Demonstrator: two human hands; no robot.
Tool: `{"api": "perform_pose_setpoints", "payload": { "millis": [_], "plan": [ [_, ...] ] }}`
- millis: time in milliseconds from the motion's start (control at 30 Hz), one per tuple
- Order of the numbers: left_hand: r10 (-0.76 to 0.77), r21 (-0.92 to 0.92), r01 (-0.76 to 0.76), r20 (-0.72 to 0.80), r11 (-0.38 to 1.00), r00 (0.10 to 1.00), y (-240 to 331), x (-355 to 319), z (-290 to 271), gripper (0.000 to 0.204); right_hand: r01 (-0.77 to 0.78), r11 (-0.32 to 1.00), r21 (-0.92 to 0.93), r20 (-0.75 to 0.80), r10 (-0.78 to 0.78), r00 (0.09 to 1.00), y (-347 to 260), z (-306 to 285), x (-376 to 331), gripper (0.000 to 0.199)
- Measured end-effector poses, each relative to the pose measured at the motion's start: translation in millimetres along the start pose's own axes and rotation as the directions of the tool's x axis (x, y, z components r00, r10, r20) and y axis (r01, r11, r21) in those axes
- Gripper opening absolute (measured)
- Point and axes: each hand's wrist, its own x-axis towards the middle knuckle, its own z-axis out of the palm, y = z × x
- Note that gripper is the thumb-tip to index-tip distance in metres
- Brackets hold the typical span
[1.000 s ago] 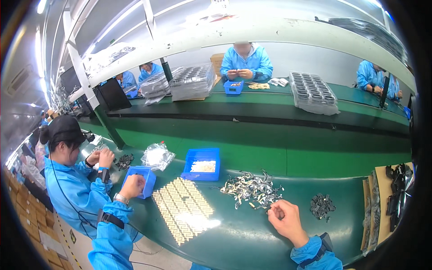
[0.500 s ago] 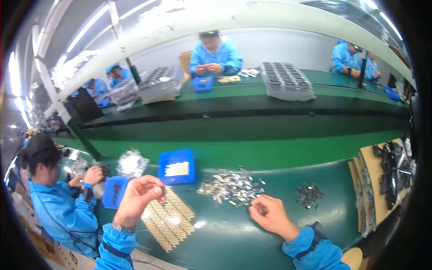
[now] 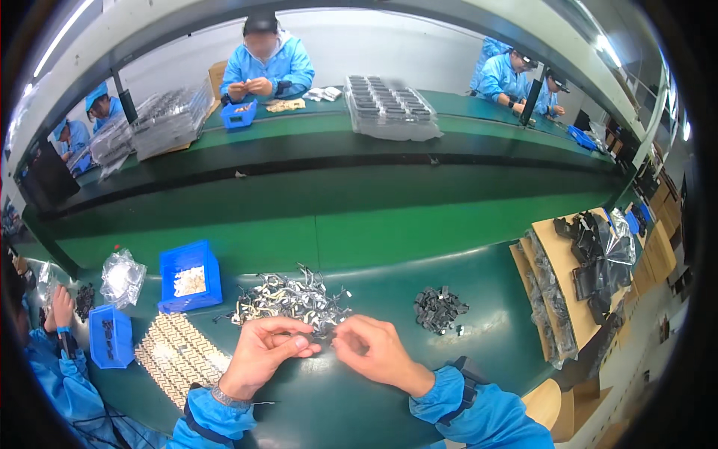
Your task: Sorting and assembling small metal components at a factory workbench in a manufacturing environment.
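Note:
My left hand (image 3: pixel 275 350) and my right hand (image 3: pixel 378 352) are close together over the green bench, just in front of a loose pile of small silvery and black parts with wire-like ends (image 3: pixel 292 295). Thumb and fingers are pinched on both hands, their tips nearly meeting. Something small and dark shows between the fingertips, too little of it to name. Left of my left hand lies a flat sheet with rows of small cream pieces (image 3: pixel 179 358). To the right of my right hand sits a heap of small black parts (image 3: pixel 441 309).
A blue bin (image 3: pixel 170 305) with whitish pieces stands behind the sheet, a second blue bin (image 3: pixel 111 364) beside it, and a clear plastic bag (image 3: pixel 123 277) behind. Cardboard sheets (image 3: pixel 565 247) bearing black parts lie at right. Co-workers sit at left and across the bench.
My view has swung right. My left hand has moved from above the cream sheet to the silvery pile, and the two hands have come together there.

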Motion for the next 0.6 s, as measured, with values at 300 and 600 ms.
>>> {"api": "perform_pose_setpoints", "payload": {
  "millis": [300,600],
  "plan": [
    [0.006,0.144,0.006,-0.079,0.990,0.997,-21,-3,6,0.022,-0.002,0.998,-0.066,0.036,0.004,0.999,-11,-6,4,0.012],
    [-0.006,0.173,0.021,-0.087,0.985,0.996,-19,-9,5,0.021,0.033,0.998,-0.051,0.096,-0.028,0.995,-15,-2,2,0.012]
  ]
}}
